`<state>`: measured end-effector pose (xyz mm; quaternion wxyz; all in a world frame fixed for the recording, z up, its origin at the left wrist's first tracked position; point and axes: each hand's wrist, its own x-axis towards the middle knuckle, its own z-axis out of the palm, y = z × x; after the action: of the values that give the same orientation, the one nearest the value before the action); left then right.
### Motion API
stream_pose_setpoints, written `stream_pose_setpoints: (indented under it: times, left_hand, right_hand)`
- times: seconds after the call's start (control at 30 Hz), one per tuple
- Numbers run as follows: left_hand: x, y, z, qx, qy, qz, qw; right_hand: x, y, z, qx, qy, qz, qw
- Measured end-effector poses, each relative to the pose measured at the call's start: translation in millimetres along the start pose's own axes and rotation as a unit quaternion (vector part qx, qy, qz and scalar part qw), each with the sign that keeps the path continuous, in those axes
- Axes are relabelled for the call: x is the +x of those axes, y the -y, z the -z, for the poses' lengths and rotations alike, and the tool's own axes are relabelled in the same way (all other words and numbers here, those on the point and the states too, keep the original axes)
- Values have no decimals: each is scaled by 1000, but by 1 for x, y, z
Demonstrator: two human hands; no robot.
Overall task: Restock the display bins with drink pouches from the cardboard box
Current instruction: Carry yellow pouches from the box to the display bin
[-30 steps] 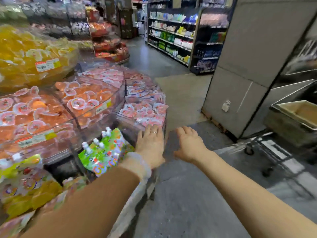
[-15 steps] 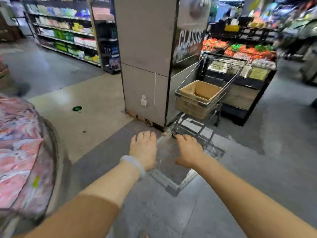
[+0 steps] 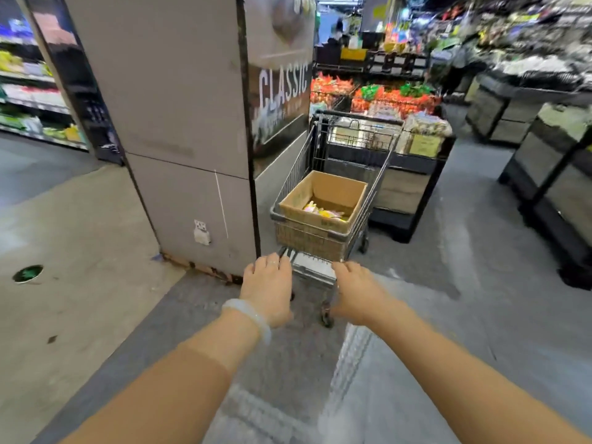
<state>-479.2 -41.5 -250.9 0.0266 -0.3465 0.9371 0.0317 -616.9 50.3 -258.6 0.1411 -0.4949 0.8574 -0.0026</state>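
The view has turned from the display bins to the shopping cart (image 3: 333,187). Both hands, left hand (image 3: 267,290) and right hand (image 3: 357,294), reach forward spread and empty. The cardboard box (image 3: 323,200) in the cart holds what seem drink pouches (image 3: 323,213), so another load comes next.

We see a grey floor (image 3: 448,315) with a paler beige patch at the left, where a small round green mark (image 3: 28,273) sits. A wire shopping cart (image 3: 323,261) stands on the grey part on its wheels, just beside a grey pillar (image 3: 179,123) that rises from the floor. In the cart's basket rests an open cardboard box (image 3: 323,200), with a few drink pouches (image 3: 323,213) at its bottom. Dark display stands (image 3: 413,187) rest on the floor behind the cart and at the right.
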Motion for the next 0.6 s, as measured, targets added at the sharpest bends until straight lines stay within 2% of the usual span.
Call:
stream_pose_setpoints:
  times: [0.27, 0.6]
  left_hand:
    - [197, 23, -25, -2, 15, -23, 1000]
    - [446, 51, 0, -14, 40, -15, 999]
  right_hand:
    - [188, -48, 24, 37, 6, -17, 999]
    - [420, -114, 91, 60, 11, -32, 998]
